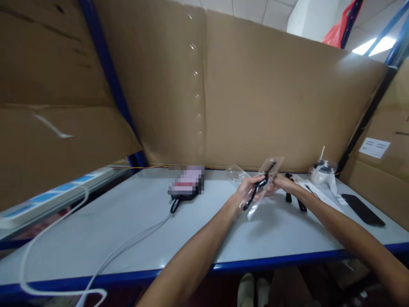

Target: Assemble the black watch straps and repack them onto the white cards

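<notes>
Over the right half of the table, both my hands are closed on a black band-like item, thicker in its middle. Clear plastic film surrounds it. My left hand grips its near side, fingers laid across the film. At the far side my right hand pinches the film and the item, some fingers hidden behind it. Another piece of clear plastic shows beyond my left hand. Beside my right forearm lie black strips, partly covered by the arm.
A phone, blurred out, lies left of centre with a white cable. A power strip runs along the left edge. White paper, a bagged cup and a dark flat slab lie right. Cardboard walls enclose the table.
</notes>
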`<act>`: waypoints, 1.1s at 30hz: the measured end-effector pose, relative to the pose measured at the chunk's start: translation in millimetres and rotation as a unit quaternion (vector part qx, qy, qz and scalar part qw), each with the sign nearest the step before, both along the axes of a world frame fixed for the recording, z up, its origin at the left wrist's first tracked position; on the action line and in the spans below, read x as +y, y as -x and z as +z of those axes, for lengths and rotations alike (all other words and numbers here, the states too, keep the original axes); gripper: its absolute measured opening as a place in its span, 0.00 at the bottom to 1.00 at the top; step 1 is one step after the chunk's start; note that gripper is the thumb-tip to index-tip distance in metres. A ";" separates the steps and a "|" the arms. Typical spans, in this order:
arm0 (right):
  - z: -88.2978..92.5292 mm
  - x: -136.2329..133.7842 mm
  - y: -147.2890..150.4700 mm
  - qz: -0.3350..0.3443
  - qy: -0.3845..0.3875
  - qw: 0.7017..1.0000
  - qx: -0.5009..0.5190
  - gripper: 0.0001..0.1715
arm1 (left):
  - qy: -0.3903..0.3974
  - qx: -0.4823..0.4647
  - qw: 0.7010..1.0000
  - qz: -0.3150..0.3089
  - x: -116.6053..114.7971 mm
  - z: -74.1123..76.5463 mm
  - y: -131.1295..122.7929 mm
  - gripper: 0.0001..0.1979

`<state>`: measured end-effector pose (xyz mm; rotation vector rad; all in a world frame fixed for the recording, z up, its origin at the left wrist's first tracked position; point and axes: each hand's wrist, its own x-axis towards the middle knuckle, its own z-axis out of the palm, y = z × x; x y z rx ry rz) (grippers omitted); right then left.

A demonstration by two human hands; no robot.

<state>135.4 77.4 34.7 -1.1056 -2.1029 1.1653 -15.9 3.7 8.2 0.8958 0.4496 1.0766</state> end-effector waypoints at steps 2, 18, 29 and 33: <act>-1.5 -2.9 -19.7 -0.028 0.031 0.999 0.002 0.23 | 0.011 -0.045 0.999 0.004 4.1 1.8 12.1 0.09; -57.0 -149.4 -254.8 -0.226 -0.238 0.928 -0.177 0.22 | 0.156 -0.172 0.926 0.299 3.6 17.3 36.1 0.13; -42.7 -146.8 -216.9 -0.270 -0.285 0.810 -0.435 0.23 | 0.214 -0.167 0.910 0.312 6.0 49.4 -7.2 0.10; -45.5 -131.5 -186.6 -0.292 -0.266 0.791 -0.468 0.33 | 0.207 -0.189 0.910 0.306 9.7 41.8 -6.6 0.10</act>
